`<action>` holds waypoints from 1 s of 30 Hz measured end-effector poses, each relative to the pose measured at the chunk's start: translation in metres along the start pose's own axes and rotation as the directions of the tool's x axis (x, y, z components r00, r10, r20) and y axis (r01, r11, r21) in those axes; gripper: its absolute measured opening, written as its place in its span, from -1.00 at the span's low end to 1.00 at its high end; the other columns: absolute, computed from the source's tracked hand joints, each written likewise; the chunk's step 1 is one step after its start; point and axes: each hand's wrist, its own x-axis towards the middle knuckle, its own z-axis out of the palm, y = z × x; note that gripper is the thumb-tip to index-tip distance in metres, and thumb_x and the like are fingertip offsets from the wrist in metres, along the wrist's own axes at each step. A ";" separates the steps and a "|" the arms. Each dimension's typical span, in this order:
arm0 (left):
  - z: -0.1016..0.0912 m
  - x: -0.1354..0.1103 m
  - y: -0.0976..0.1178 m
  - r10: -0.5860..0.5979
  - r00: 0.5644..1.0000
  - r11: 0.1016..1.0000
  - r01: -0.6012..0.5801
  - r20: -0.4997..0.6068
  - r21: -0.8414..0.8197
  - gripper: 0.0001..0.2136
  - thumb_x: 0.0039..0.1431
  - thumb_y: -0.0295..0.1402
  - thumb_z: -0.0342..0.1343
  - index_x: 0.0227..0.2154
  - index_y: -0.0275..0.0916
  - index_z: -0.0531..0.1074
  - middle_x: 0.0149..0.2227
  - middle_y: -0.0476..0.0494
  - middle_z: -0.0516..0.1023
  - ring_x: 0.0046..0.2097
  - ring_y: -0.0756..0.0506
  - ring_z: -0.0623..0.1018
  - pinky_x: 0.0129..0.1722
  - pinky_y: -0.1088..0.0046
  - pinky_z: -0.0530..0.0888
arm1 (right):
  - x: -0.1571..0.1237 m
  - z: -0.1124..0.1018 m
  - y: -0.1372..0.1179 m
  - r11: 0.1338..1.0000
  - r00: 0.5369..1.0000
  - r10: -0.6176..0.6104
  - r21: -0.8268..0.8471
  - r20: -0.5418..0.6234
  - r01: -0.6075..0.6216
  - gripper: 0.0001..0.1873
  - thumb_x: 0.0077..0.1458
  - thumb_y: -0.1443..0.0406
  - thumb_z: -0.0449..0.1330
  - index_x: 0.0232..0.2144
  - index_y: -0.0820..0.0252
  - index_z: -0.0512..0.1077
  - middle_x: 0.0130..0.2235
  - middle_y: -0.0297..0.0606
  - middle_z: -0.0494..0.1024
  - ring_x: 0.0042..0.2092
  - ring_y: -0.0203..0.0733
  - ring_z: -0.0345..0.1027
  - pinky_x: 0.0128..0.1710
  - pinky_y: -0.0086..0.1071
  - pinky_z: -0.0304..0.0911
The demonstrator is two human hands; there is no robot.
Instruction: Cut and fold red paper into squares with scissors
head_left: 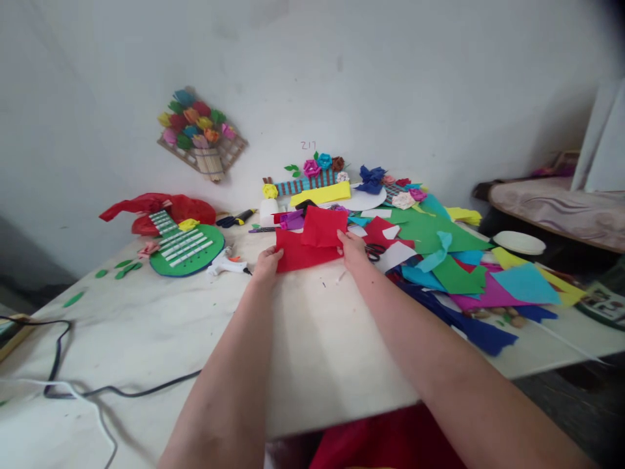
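Probably light and easily creased, the red paper [303, 259] suits holding by its sides, where left hand [268, 263] and right hand [353, 250] pinch it, well inside the bench's [327, 352] near edge.

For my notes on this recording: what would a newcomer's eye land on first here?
Probably the bright red paper near the middle of the view, held above the pale table between the left hand and the right hand. Next might come the heap of coloured sheets spread over the table's right side, then the multicoloured flower bouquet on the wall, up and to the left.
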 end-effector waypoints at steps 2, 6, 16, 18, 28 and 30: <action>-0.005 -0.005 0.006 -0.026 1.000 0.999 0.026 -0.003 -0.033 -0.82 -0.04 -0.61 0.05 -0.33 -0.39 0.44 -0.42 -0.23 0.57 -0.29 -0.13 0.57 -0.22 0.33 0.49 | 0.001 -0.001 -0.001 1.000 1.000 0.001 0.014 -0.017 -0.001 -0.74 -0.14 0.32 0.23 -0.68 0.20 0.20 -0.74 -0.52 0.22 -0.72 -0.47 0.02 -0.77 -0.56 -0.01; -0.009 -0.013 0.013 -0.044 0.999 0.996 0.043 -0.012 -0.076 -0.79 -0.03 -0.65 0.02 -0.30 -0.42 0.43 -0.40 -0.27 0.56 -0.27 -0.13 0.57 -0.20 0.34 0.49 | 0.001 0.000 -0.005 0.998 1.000 0.009 0.067 -0.015 -0.008 -0.79 -0.11 0.33 0.21 -0.64 0.20 0.24 -0.71 -0.49 0.28 -0.68 -0.42 0.13 -0.72 -0.53 0.08; -0.011 -0.022 0.024 -0.159 0.986 0.983 0.163 0.057 -0.079 -0.76 0.02 -0.66 -0.02 -0.23 -0.46 0.42 -0.36 -0.32 0.56 -0.32 -0.13 0.58 -0.27 0.38 0.52 | -0.022 0.023 -0.009 0.998 0.977 0.069 -0.010 0.203 -0.068 -0.69 -0.12 0.32 0.25 -0.66 0.20 0.15 -0.70 -0.53 0.19 -0.68 -0.49 0.05 -0.75 -0.58 -0.06; -0.011 -0.021 0.024 -0.157 0.986 0.981 0.161 0.048 -0.105 -0.72 0.02 -0.67 -0.05 -0.20 -0.46 0.42 -0.35 -0.32 0.56 -0.31 -0.13 0.58 -0.25 0.38 0.52 | -0.027 0.034 -0.014 0.992 0.946 0.126 -0.053 0.298 -0.115 -0.72 -0.13 0.35 0.25 -0.64 0.21 0.18 -0.68 -0.51 0.22 -0.66 -0.48 0.07 -0.74 -0.58 -0.04; -0.010 -0.016 0.024 -0.214 0.977 0.956 0.213 0.015 -0.204 -0.66 0.04 -0.68 -0.13 -0.14 -0.46 0.39 -0.33 -0.32 0.56 -0.28 -0.13 0.57 -0.25 0.42 0.52 | -0.016 0.044 0.006 0.963 0.909 0.202 -0.244 0.366 -0.115 -0.81 -0.06 0.34 0.21 -0.60 0.24 0.26 -0.63 -0.41 0.35 -0.64 -0.43 0.15 -0.70 -0.55 0.08; -0.010 -0.016 0.024 -0.232 0.973 0.948 0.225 -0.004 -0.225 -0.68 0.06 -0.66 -0.12 -0.13 -0.46 0.38 -0.33 -0.33 0.55 -0.28 -0.13 0.57 -0.25 0.42 0.52 | -0.016 0.038 0.015 0.956 0.920 0.171 -0.283 0.352 -0.069 -0.77 -0.04 0.31 0.19 -0.63 0.23 0.24 -0.66 -0.44 0.30 -0.68 -0.45 0.09 -0.74 -0.55 0.01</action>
